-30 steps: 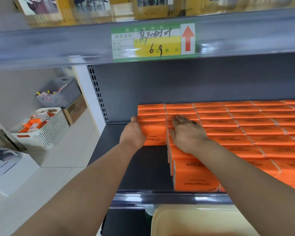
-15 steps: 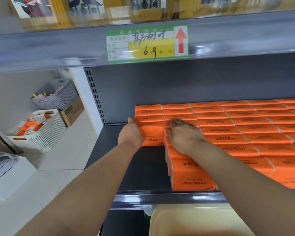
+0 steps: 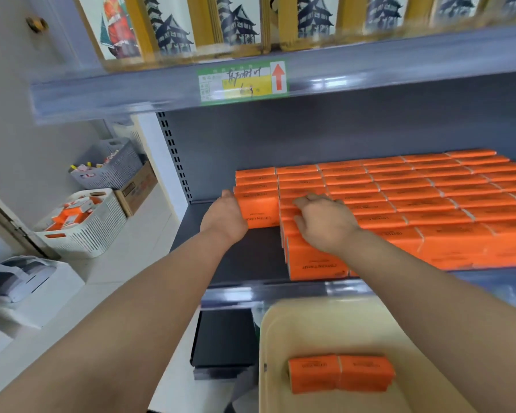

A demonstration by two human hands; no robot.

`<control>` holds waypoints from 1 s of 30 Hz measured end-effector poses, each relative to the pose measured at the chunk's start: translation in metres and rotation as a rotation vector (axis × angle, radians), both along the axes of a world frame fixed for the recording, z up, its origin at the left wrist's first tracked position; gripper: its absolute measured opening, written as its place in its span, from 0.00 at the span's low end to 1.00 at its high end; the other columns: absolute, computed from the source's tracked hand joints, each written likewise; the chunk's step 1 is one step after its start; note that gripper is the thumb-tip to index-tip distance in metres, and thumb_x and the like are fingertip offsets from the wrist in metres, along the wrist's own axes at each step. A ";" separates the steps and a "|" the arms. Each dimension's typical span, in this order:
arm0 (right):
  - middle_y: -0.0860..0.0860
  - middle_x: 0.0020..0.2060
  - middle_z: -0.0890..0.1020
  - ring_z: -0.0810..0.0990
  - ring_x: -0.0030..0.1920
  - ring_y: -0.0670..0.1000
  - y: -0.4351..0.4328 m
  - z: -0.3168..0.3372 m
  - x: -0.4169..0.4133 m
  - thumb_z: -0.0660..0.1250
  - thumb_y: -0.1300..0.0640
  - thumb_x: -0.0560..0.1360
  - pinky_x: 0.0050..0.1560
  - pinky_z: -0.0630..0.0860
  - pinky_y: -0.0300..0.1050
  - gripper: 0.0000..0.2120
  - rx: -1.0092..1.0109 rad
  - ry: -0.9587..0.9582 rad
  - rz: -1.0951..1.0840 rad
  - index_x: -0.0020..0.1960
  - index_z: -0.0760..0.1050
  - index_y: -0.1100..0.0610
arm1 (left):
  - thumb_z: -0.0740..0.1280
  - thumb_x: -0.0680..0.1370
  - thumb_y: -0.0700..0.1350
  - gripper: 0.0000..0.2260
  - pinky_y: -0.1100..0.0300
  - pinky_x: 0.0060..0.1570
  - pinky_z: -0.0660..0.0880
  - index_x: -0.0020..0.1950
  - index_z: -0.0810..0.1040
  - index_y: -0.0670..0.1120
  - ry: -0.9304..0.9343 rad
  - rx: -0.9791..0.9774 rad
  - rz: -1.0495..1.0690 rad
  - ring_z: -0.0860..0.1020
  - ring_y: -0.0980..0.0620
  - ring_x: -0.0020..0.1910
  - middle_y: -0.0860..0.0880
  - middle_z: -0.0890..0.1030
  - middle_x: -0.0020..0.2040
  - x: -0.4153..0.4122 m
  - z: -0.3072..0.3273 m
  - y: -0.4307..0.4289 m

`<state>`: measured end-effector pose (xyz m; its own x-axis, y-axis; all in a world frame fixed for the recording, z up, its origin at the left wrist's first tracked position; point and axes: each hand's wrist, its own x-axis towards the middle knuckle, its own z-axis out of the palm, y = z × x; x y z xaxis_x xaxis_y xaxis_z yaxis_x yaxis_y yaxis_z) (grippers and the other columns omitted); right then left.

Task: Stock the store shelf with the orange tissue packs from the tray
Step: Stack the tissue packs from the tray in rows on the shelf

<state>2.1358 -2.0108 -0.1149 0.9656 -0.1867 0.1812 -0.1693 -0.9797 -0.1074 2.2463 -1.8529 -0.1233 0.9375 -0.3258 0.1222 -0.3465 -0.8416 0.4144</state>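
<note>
Your left hand (image 3: 225,216) is pressing against the end pack (image 3: 259,208) on the shelf (image 3: 236,257) — fingers hidden, can't tell the grip. Your right hand (image 3: 325,225) is lying flat on the rows (image 3: 414,198), holding nothing. You're likely squaring the row — next, reaching down for the two packs (image 3: 340,372) lying in the tray (image 3: 268,329).

Orange tissue packs (image 3: 316,260), 4 o'clock: front faces print "COTTON TISSUE", inverted. Price label (image 3: 242,81) on upper shelf rail (image 3: 399,67), 12 o'clock: red up-arrow; handwriting blurred, illegible.
</note>
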 end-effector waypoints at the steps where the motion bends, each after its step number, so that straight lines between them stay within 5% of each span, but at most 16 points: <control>1: 0.54 0.62 0.74 0.70 0.64 0.57 0.001 -0.002 -0.011 0.57 0.54 0.79 0.60 0.68 0.52 0.16 -0.009 -0.032 0.009 0.65 0.70 0.54 | 0.63 0.73 0.35 0.15 0.52 0.41 0.74 0.59 0.67 0.40 -0.020 0.004 -0.029 0.79 0.43 0.48 0.43 0.79 0.47 -0.010 0.001 0.002; 5: 0.53 0.55 0.78 0.73 0.60 0.57 0.001 -0.016 -0.059 0.61 0.58 0.76 0.56 0.69 0.51 0.14 -0.003 -0.174 0.056 0.60 0.75 0.52 | 0.65 0.75 0.38 0.18 0.51 0.54 0.76 0.65 0.71 0.43 -0.057 -0.039 -0.139 0.77 0.44 0.57 0.44 0.79 0.57 -0.062 -0.002 0.004; 10: 0.53 0.50 0.80 0.76 0.56 0.57 -0.003 -0.055 -0.118 0.63 0.61 0.73 0.50 0.72 0.50 0.13 0.002 -0.182 0.047 0.56 0.78 0.53 | 0.64 0.76 0.39 0.13 0.52 0.53 0.76 0.60 0.75 0.44 -0.049 -0.123 -0.283 0.78 0.47 0.54 0.47 0.80 0.54 -0.127 -0.028 -0.008; 17: 0.48 0.59 0.75 0.72 0.62 0.52 -0.013 -0.126 -0.186 0.58 0.56 0.78 0.57 0.70 0.47 0.16 0.038 0.156 -0.032 0.65 0.72 0.48 | 0.63 0.73 0.45 0.12 0.48 0.55 0.75 0.56 0.74 0.56 0.156 0.121 -0.377 0.79 0.50 0.52 0.52 0.80 0.52 -0.182 -0.105 -0.031; 22: 0.51 0.60 0.75 0.73 0.63 0.55 -0.015 -0.188 -0.230 0.63 0.54 0.75 0.58 0.72 0.47 0.15 0.168 0.490 0.027 0.62 0.74 0.51 | 0.71 0.73 0.44 0.17 0.59 0.52 0.72 0.61 0.77 0.44 0.486 0.425 -0.596 0.78 0.46 0.57 0.45 0.80 0.58 -0.239 -0.174 -0.027; 26: 0.52 0.62 0.74 0.72 0.63 0.53 -0.016 -0.222 -0.254 0.67 0.51 0.74 0.60 0.70 0.45 0.18 0.259 0.734 0.033 0.63 0.73 0.52 | 0.74 0.72 0.50 0.21 0.58 0.56 0.72 0.62 0.77 0.45 0.719 0.628 -0.653 0.76 0.47 0.59 0.46 0.78 0.61 -0.270 -0.218 -0.012; 30: 0.52 0.60 0.76 0.74 0.60 0.53 -0.020 -0.231 -0.256 0.73 0.49 0.69 0.58 0.73 0.45 0.24 0.360 0.829 -0.015 0.63 0.73 0.52 | 0.74 0.71 0.53 0.24 0.56 0.57 0.72 0.64 0.76 0.45 0.760 0.742 -0.677 0.75 0.46 0.61 0.46 0.77 0.62 -0.283 -0.235 -0.004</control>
